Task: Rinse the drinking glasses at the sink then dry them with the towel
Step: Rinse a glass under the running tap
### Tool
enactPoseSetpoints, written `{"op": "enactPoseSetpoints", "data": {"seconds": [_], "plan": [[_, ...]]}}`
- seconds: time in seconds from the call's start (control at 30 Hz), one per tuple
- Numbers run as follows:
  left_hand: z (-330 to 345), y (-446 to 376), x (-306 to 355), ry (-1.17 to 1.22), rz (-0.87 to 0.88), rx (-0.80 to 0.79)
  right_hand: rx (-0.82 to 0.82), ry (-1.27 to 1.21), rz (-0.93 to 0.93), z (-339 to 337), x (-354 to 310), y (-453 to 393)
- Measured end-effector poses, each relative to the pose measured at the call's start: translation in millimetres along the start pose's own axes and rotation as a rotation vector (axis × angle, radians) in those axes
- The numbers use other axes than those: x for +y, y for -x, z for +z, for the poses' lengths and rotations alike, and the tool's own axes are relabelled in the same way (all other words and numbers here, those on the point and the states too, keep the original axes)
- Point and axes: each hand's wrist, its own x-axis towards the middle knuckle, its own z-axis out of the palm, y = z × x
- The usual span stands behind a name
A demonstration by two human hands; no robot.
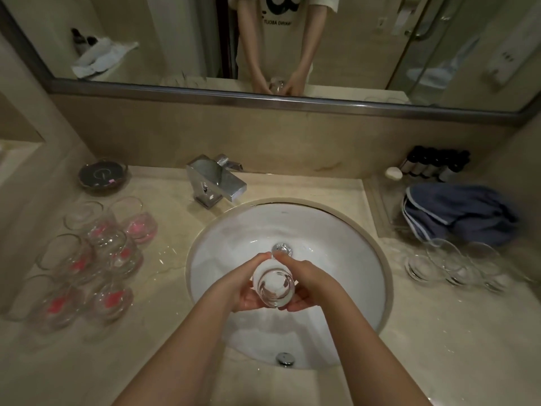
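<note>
- Beige counter [164,332] surrounds our white sink [222,247].
- Our left hand [248,288] and right hand [307,284] wrap one glass [273,285], mouth facing us, axis tilted toward the drain [282,249].
- Basin room lies open all around.

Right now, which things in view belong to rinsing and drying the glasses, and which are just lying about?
Job: held glass, left hand, right hand, sink, faucet, pink-marked glasses, clear glasses, blue towel.

Lying about: dark dish, toiletry bottles, soap, mirror.
</note>
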Motion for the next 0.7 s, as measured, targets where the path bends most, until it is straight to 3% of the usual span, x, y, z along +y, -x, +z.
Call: {"op": "enactPoseSetpoints", "data": {"seconds": [0.3,0.57,0.7], "plan": [[30,15,10,-0.127,0.063,-0.017,0.075,-0.117,-0.05,-20,18,20],[84,35,28,-0.343,0.418,-0.18,0.115,-0.462,-0.458,-67,64,60],[139,37,30,-0.593,0.567,-0.232,0.255,-0.569,-0.617,-107,97,84]]}}
